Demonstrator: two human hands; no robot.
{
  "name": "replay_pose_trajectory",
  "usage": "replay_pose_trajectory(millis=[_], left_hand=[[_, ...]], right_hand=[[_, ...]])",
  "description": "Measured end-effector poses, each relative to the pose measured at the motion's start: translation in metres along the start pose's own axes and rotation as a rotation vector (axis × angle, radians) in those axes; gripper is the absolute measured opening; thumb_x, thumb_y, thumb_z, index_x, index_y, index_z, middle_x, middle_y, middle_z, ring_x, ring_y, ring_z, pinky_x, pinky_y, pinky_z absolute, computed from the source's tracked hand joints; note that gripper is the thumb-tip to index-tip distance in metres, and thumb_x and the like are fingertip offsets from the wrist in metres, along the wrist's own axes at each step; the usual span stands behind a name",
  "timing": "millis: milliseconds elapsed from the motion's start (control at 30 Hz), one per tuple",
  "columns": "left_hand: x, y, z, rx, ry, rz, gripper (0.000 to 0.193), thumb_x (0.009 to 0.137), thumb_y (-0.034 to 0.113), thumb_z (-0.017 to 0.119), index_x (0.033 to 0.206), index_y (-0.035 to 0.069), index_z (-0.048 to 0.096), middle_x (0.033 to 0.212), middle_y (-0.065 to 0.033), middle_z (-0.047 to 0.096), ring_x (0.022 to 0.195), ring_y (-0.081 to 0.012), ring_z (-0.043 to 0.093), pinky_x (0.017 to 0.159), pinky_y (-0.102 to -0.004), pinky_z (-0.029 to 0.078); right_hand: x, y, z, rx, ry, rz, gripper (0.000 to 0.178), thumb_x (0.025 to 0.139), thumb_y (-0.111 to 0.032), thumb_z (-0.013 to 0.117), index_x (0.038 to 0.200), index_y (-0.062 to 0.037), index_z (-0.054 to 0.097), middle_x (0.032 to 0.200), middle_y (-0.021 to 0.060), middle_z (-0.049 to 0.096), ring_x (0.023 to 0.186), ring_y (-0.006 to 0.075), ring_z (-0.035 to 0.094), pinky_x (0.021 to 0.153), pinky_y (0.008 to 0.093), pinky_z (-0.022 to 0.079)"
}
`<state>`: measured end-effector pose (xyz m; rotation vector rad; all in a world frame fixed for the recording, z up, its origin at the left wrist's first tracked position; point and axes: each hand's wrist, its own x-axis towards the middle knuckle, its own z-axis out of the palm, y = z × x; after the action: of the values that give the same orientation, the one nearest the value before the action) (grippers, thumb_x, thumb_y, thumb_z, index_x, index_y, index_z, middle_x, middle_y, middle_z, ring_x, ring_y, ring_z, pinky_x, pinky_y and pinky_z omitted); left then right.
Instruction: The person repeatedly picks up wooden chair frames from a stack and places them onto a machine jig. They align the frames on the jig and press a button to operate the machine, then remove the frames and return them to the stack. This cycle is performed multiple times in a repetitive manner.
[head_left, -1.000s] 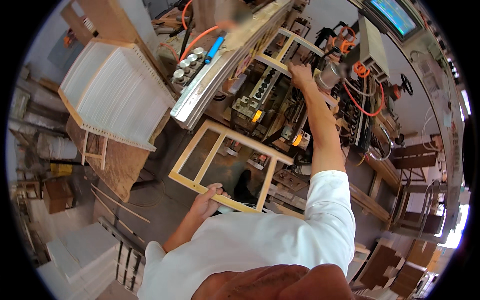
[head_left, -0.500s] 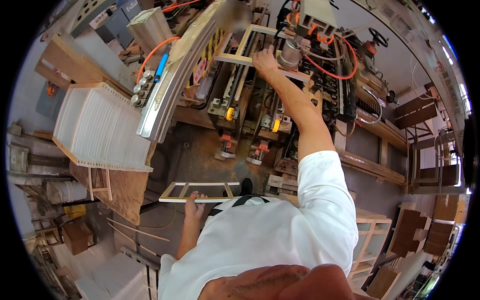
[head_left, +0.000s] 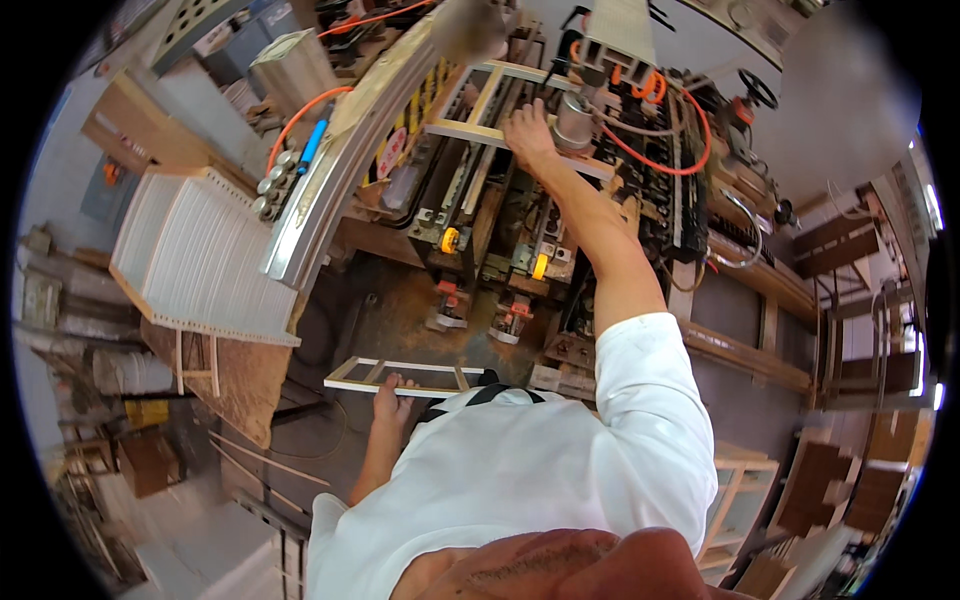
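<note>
On the clamping machine [head_left: 545, 225] in front of me lies a light wooden frame [head_left: 468, 131] with white-faced rails. My right hand [head_left: 528, 132] reaches out to its near rail, fingers bent over the wood, right beside a metal cylinder [head_left: 574, 122]. The cylinder stands over the frame's right part and hides some of it. Low at my left side, my left hand [head_left: 390, 402] grips a second wooden frame [head_left: 350, 384] by its near rail. This one has crossbars, and its right end reaches my waist.
A large stack of white-edged frames [head_left: 200, 255] rests on a board at left. A long metal-edged beam [head_left: 290, 245] slants beside the machine, with a blue tool [head_left: 312, 147] on it. An orange hose [head_left: 665, 172] loops at right. Wooden shelving [head_left: 735, 500] stands behind my right side.
The view has shifted slightly. The frame in my left hand has tilted a little, its right end dropping. My right hand stays at the near rail of the other frame, its fingers spread somewhat more.
</note>
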<state>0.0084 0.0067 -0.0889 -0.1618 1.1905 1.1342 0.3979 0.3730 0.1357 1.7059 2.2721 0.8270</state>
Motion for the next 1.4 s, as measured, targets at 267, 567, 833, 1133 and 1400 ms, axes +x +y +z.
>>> replay_pose_trajectory(millis=[267,567,833,1133,1400], left_hand=[[-0.012,-0.016,0.011,-0.039,0.096,0.019,0.012,0.092,0.015,0.059,0.096,0.005,0.055,0.084,-0.0057,0.053,0.08,-0.0257,0.058,0.084,-0.0474,0.053],[-0.034,-0.021,0.023,-0.061,0.079,0.113,0.01,0.092,0.013,0.058,0.091,0.003,0.054,0.08,-0.0069,0.051,0.077,-0.0247,0.057,0.078,-0.0457,0.052],[-0.077,-0.012,0.037,0.038,0.078,0.266,0.013,0.093,0.015,0.058,0.093,0.003,0.054,0.08,-0.0067,0.052,0.077,-0.0231,0.059,0.079,-0.0423,0.054],[-0.137,-0.003,0.036,0.168,0.084,0.456,0.023,0.091,0.013,0.06,0.108,-0.001,0.056,0.085,-0.0077,0.058,0.081,-0.0212,0.062,0.079,-0.0366,0.054],[-0.254,0.092,0.017,0.534,0.02,0.955,0.028,0.094,0.017,0.059,0.114,-0.002,0.055,0.09,-0.0095,0.066,0.086,-0.0175,0.063,0.082,-0.0331,0.051]], right_hand=[[-0.002,0.004,0.011,0.019,0.141,-0.056,0.038,0.074,-0.017,0.069,0.109,-0.004,0.06,0.112,0.0189,0.057,0.115,0.0369,0.047,0.107,0.0606,0.024],[-0.003,0.003,0.01,-0.005,0.133,-0.051,0.043,0.079,-0.017,0.066,0.119,-0.0069,0.056,0.117,0.0175,0.054,0.115,0.0371,0.045,0.104,0.0633,0.026],[-0.003,0.002,0.003,0.003,0.035,-0.011,0.046,0.08,-0.017,0.064,0.124,-0.008,0.055,0.118,0.0181,0.055,0.115,0.0375,0.045,0.106,0.0615,0.024],[0.001,-0.001,0.008,-0.008,0.097,0.015,0.038,0.079,-0.015,0.064,0.116,-0.007,0.058,0.116,0.0173,0.057,0.115,0.0385,0.046,0.106,0.0608,0.024],[0.009,-0.007,0.028,-0.073,0.151,0.039,0.026,0.087,-0.016,0.053,0.11,-0.0088,0.061,0.11,0.0167,0.061,0.11,0.0367,0.052,0.103,0.0594,0.028]])
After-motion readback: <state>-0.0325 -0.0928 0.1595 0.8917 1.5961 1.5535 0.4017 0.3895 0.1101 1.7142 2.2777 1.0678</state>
